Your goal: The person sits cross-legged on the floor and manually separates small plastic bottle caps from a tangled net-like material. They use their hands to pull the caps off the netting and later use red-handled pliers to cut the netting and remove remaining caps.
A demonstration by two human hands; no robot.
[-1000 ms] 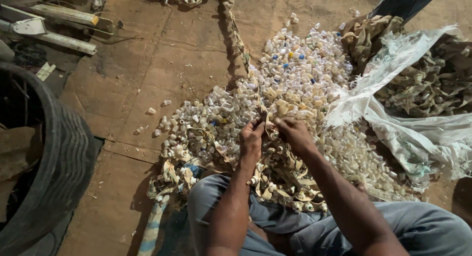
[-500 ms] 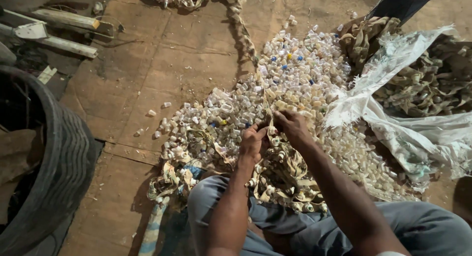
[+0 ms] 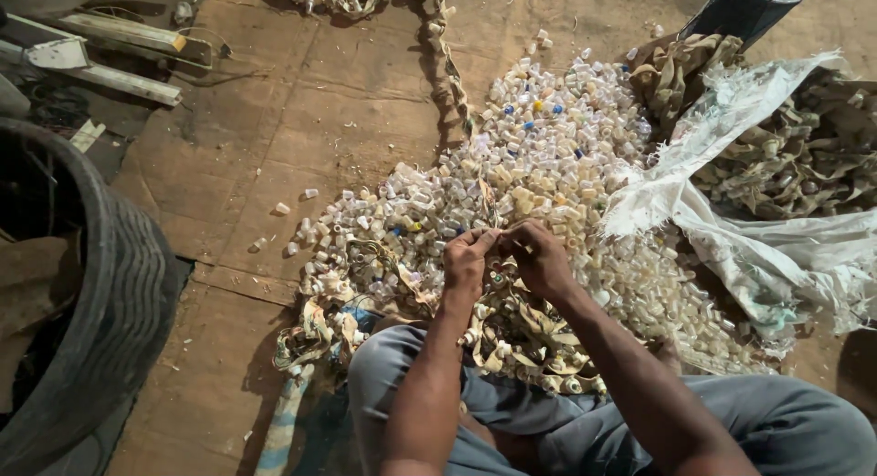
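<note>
Plastic caps (image 3: 548, 147) were heaped everywhere, and both hands — left hand (image 3: 468, 261) and right hand (image 3: 541, 257) — were pinched shut on what looked like a small cap (image 3: 501, 231) just above the pile, so I'd say short, firm fingertip pulls worked best here.

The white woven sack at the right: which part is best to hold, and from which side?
Probably grip the white woven sack at its frayed open edge, coming from the pile of small caps side on the left; there the cloth lies loose and bunched, while the far part lies among the strap scraps.

Tan strip (image 3: 498, 227) (cap-studded) pinched taut above pile.
</note>
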